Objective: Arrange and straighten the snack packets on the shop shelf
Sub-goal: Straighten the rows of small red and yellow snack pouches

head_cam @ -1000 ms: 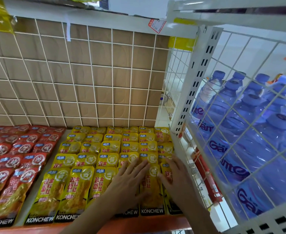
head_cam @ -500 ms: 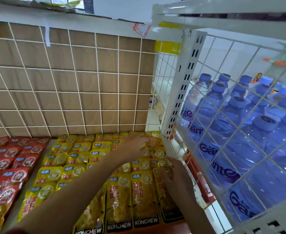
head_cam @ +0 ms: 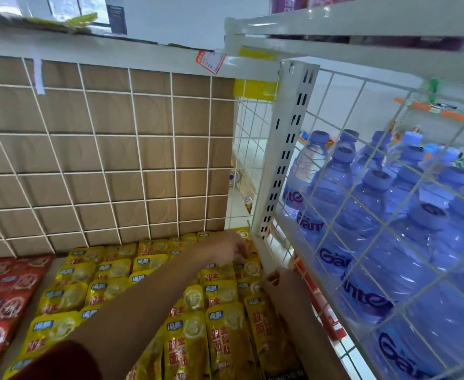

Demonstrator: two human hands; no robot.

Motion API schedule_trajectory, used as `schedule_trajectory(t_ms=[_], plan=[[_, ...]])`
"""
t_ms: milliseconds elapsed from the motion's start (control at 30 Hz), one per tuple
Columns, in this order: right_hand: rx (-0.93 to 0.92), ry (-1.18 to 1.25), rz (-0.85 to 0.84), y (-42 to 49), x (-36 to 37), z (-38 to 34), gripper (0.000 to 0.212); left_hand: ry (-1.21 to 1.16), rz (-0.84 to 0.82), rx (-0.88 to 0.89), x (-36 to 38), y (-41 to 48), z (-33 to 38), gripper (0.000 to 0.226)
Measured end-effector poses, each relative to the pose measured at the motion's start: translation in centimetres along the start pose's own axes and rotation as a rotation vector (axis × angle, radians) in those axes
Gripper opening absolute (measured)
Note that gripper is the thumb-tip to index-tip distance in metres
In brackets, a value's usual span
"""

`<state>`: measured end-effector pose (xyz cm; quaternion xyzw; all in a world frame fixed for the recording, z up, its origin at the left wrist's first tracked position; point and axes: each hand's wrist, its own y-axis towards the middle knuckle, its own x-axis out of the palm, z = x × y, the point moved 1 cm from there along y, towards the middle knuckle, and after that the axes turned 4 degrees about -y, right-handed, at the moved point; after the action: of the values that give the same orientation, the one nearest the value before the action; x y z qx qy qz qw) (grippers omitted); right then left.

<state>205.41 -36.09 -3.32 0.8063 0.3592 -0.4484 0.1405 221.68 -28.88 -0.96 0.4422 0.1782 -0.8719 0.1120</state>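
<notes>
Snack packets (head_cam: 225, 341): light, floppy, I judge; my right hand (head_cam: 282, 281) pinches 1 top seam beside the post (head_cam: 285, 160); left hand (head_cam: 230, 248): hold unclear.

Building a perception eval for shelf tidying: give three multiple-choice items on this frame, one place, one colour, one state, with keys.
1. Where do the water bottles stand, relative to the yellow packets? A) left B) right C) above
2. Colour of the packets left of the yellow ones? A) red B) green C) blue
3. How do the yellow packets lie? A) hanging from hooks B) upright in a box C) flat in overlapping rows
Key: 1 B, the bottles stand at right; 2 A, red packets lie at left; 3 C, their rows overlap, lying flat.
</notes>
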Motion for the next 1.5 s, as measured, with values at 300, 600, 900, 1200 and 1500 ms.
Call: schedule_trajectory(t_ms=[300,600,900,1200,1500], plan=[[0.032,0.112,0.007,0.5,0.5,0.3,0.007,0.005,-0.035,0.042,0.1,1.4,-0.6,0.018],[-0.010,0.151,0.089,1.3,0.4,-0.6,0.015,-0.064,0.111,0.070,-0.6,2.7,-1.2,0.018],[-0.014,0.178,0.092,3.4,0.9,-1.4,0.010,-0.147,0.153,0.030,-1.8,3.9,-2.6,0.015],[-0.004,0.219,0.118,5.0,1.6,-2.1,0.010,-0.197,0.186,0.021,-2.4,4.6,-2.9,0.018],[-0.022,0.175,0.134,5.6,1.8,-1.8,0.008,-0.186,0.064,-0.018,-2.3,4.6,-3.6,0.018]])
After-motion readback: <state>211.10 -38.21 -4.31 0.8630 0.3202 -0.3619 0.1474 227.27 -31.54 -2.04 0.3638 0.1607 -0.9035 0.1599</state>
